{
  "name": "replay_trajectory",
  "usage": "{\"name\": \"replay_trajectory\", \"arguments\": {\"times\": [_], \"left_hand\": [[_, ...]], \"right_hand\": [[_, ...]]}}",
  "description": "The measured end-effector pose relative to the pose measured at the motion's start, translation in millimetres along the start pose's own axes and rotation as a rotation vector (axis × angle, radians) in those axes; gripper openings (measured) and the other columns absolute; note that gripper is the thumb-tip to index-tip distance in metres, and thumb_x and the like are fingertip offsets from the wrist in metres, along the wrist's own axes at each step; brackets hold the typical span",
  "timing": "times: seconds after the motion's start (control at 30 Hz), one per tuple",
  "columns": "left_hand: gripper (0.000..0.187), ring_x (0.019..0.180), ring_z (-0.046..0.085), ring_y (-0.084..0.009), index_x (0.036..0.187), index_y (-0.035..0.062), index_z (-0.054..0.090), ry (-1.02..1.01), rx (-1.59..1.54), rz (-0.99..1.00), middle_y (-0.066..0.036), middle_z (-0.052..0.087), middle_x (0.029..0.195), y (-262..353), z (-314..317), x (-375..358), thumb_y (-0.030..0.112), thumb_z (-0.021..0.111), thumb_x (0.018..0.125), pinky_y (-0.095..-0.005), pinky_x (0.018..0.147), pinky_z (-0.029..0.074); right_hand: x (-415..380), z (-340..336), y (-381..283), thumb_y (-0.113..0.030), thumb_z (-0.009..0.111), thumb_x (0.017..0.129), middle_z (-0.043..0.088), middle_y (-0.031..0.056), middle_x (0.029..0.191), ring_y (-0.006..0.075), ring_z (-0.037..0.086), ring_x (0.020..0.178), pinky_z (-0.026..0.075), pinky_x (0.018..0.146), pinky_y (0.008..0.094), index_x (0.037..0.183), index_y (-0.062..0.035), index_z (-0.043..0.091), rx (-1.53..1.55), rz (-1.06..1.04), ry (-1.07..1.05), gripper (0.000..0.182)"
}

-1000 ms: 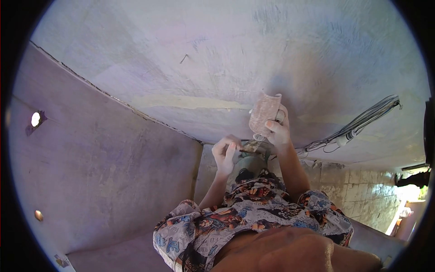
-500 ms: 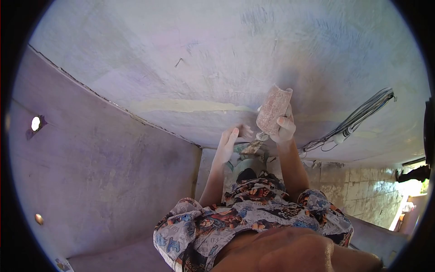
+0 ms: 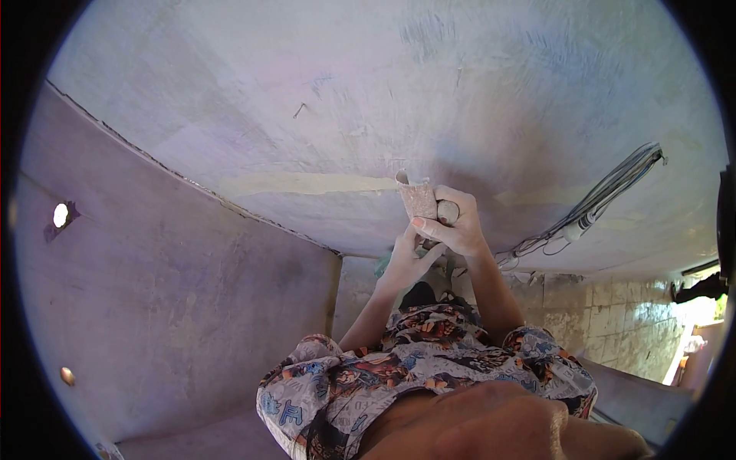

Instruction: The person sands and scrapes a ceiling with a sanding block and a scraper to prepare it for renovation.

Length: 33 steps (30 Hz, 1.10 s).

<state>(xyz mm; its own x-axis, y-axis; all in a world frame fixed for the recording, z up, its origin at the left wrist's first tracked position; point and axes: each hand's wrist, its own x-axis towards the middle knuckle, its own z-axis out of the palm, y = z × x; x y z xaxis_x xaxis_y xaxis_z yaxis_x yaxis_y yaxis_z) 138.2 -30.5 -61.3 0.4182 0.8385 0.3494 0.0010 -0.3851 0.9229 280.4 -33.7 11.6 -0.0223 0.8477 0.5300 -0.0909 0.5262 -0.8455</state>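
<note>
A dusty, reddish curled sheet that looks like sandpaper (image 3: 418,199) is held in front of my body, close to the pale wall (image 3: 307,146). My right hand (image 3: 462,230) has its thumb and fingers closed around the sheet's right side. A rounded, dust-covered end (image 3: 448,212) of something shows between that thumb and index finger; its kind cannot be made out. From below, my left hand (image 3: 406,261) meets the lower end of the sheet, fingers behind it and thumb slanting across toward the right hand. White dust coats both hands.
A bundle of loose cables (image 3: 606,199) sticks out from the wall at right. A small nail (image 3: 300,110) juts from the wall. At left, the purple side wall (image 3: 192,307) has a bright hole (image 3: 60,215). Tiled surface (image 3: 613,314) and a sunlit opening lie far right.
The sheet has moved down and left with my right hand and turned. My left hand, which was apart with fingers spread, has come up to the sheet's lower end.
</note>
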Motion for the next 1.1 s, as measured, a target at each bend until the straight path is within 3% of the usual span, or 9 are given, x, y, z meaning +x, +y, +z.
{"name": "replay_trajectory", "arguments": {"times": [0.17,0.27,0.4,0.5,0.6,0.67,0.77,0.97,1.1], "left_hand": [[0.033,0.078,0.061,-0.0161,0.113,-0.0020,0.053,-0.105,0.002,-0.053,-0.010,0.065,0.092,7.5,-5.8,-2.4,0.006,0.069,0.085,-0.0303,0.068,0.049],[0.028,0.077,0.054,-0.0111,0.108,-0.0019,0.050,-0.060,-0.174,-0.203,-0.005,0.055,0.089,-23.7,-19.8,-10.9,-0.005,0.059,0.082,-0.0267,0.066,0.046],[0.022,0.069,0.040,-0.0092,0.088,0.0064,0.042,0.074,-0.531,-0.057,-0.001,0.039,0.078,-20.8,-27.6,-1.1,-0.004,0.059,0.078,-0.0242,0.058,0.038],[0.021,0.070,0.042,-0.0091,0.086,0.0073,0.042,0.215,-0.160,0.146,0.001,0.039,0.077,-17.7,-25.8,9.1,0.004,0.063,0.084,-0.0246,0.057,0.038],[0.021,0.069,0.048,-0.0087,0.089,0.0024,0.051,0.349,-0.349,0.008,-0.003,0.054,0.078,1.1,-25.3,22.4,0.003,0.071,0.085,-0.0248,0.062,0.040],[0.018,0.077,0.056,-0.0101,0.094,-0.0008,0.058,0.567,-0.483,0.183,-0.005,0.063,0.087,59.0,-13.6,37.1,0.007,0.072,0.088,-0.0238,0.069,0.044],[0.024,0.085,0.061,-0.0109,0.107,-0.0032,0.062,0.398,-0.476,0.120,-0.006,0.066,0.096,50.5,-31.4,32.1,0.006,0.073,0.087,-0.0236,0.074,0.047],[0.029,0.084,0.058,-0.0089,0.108,-0.0040,0.062,0.383,-0.356,0.068,-0.005,0.066,0.096,49.7,-33.0,33.4,0.004,0.075,0.084,-0.0242,0.074,0.046],[0.025,0.088,0.059,-0.0104,0.105,-0.0030,0.062,0.397,-0.254,0.200,-0.008,0.066,0.098,67.6,-35.0,57.3,0.005,0.075,0.085,-0.0273,0.077,0.047]], "right_hand": [[-1.5,-22.4,4.1,-0.012,0.074,0.083,0.064,0.0016,0.081,0.0057,0.055,0.073,0.043,0.064,0.0222,0.097,0.0019,0.066,-0.102,0.050,0.067,0.021],[-0.3,-27.9,-11.0,-0.012,0.065,0.089,0.066,0.0039,0.093,0.0082,0.059,0.084,0.047,0.074,0.0235,0.111,0.0037,0.063,0.352,-0.036,0.193,0.027],[-7.6,-36.2,-9.7,-0.007,0.060,0.092,0.065,0.0064,0.106,0.0117,0.060,0.096,0.048,0.086,0.0281,0.124,0.0050,0.055,0.411,-0.032,0.074,0.035],[-9.8,-27.1,-4.0,-0.006,0.059,0.093,0.064,0.0071,0.110,0.0122,0.060,0.099,0.047,0.089,0.0289,0.126,0.0046,0.053,0.408,0.036,0.018,0.035],[-4.0,-19.6,-1.0,-0.006,0.059,0.094,0.063,0.0071,0.111,0.0120,0.060,0.100,0.047,0.089,0.0282,0.127,0.0046,0.052,0.501,0.072,-0.040,0.036],[-2.4,-16.0,-0.2,-0.006,0.059,0.094,0.063,0.0069,0.112,0.0119,0.060,0.100,0.047,0.089,0.0279,0.127,0.0046,0.051,0.524,0.077,-0.084,0.036],[-1.7,-13.7,-3.5,-0.006,0.058,0.094,0.063,0.0065,0.110,0.0117,0.060,0.099,0.047,0.088,0.0277,0.126,0.0049,0.052,0.554,0.104,-0.057,0.034],[-8.2,-33.5,21.6,-0.009,0.065,0.089,0.063,0.0065,0.109,0.0127,0.059,0.097,0.046,0.085,0.0272,0.122,0.0069,0.055,0.369,0.104,-0.139,0.037],[11.6,-17.6,-36.3,-0.012,0.068,0.087,0.063,0.0115,0.107,0.0196,0.060,0.097,0.046,0.086,0.0310,0.123,0.0060,0.055,-0.175,-0.119,-0.120,0.042]]}}
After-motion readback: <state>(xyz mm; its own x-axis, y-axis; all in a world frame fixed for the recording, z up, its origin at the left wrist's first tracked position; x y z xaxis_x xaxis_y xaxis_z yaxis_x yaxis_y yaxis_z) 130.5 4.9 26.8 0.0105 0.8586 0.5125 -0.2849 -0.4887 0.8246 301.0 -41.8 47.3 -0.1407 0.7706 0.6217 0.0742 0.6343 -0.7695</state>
